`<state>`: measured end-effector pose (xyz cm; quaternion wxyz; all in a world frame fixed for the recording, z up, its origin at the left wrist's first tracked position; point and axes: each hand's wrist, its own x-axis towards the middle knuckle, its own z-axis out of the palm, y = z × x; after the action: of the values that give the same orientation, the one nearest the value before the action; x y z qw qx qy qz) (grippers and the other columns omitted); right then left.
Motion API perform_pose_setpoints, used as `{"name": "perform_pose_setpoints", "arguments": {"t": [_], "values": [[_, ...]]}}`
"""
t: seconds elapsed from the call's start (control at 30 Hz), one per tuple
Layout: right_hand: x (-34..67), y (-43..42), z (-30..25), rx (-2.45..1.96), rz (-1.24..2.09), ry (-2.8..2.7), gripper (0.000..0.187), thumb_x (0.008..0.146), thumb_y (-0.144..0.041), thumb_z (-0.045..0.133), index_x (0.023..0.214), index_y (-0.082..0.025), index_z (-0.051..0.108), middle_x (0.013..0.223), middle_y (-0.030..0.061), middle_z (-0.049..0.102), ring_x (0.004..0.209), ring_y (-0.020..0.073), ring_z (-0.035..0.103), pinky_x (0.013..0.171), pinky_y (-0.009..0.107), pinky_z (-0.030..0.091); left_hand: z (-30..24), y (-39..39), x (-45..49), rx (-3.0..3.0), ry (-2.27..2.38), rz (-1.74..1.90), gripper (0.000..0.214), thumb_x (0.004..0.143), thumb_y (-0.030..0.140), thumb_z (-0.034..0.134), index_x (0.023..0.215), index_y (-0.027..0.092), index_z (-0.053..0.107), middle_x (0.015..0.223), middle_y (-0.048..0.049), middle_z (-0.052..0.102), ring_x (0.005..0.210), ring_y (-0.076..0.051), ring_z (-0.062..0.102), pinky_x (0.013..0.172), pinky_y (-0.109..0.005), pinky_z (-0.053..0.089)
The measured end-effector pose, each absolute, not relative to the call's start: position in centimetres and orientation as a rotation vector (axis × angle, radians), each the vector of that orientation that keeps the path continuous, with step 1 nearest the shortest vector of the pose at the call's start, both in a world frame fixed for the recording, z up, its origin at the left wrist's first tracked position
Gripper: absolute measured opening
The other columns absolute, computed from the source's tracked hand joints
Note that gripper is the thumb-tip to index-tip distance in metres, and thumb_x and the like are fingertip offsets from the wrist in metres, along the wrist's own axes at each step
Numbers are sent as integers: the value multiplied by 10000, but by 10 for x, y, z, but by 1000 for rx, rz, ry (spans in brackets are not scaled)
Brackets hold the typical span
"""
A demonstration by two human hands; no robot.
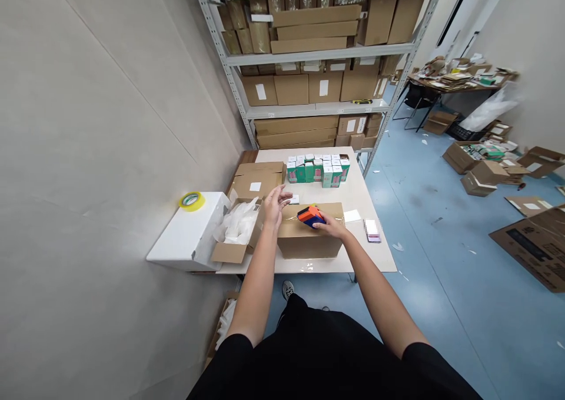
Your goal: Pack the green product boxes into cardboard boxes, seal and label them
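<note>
My right hand is wrapped round the handle of an orange and blue tape dispenser, just over the top of a closed cardboard box. Shiny clear tape runs along the box's top. At the box's left end, my left hand is raised with its fingers apart and nothing in it. Left of it stands an open carton filled with white plastic wrapping. Behind the box, several small green and white boxes are grouped on the table.
A yellow tape roll lies on a white box at left. A flat-topped carton sits behind the open one. Small cards lie near the right edge. A metal shelf of cartons stands behind; cardboard litters the floor at right.
</note>
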<state>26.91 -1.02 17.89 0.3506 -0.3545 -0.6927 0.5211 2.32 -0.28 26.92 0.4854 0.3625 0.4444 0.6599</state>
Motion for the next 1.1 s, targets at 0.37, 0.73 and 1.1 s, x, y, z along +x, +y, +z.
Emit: {"name": "perform_pose_setpoints", "arguments": {"t": [0.37,0.73,1.1], "values": [[267,6,185,-864,1374,-1869,600,813,-507,830,1355,-274,721,1389,78,713,1352,341,616,1180,538,450,263,-3,11,820,1250,1684,427,809,512,846,1024,160,735,883,-87,784,810,-180,761,776,-276,576],[266,17,192,-995,1306,-1832,451,823,-622,759,1000,-207,773,935,31,757,865,246,678,861,406,556,232,-5,-13,497,1360,1865,332,740,385,859,942,134,780,782,-30,725,750,-133,713,754,-262,557],[228,38,200,-1099,1094,-1676,503,826,-716,676,809,-215,717,882,59,742,869,246,650,831,364,521,172,-36,-35,109,1385,1794,289,747,333,860,896,142,703,792,-31,727,725,-116,729,680,-197,507]]}}
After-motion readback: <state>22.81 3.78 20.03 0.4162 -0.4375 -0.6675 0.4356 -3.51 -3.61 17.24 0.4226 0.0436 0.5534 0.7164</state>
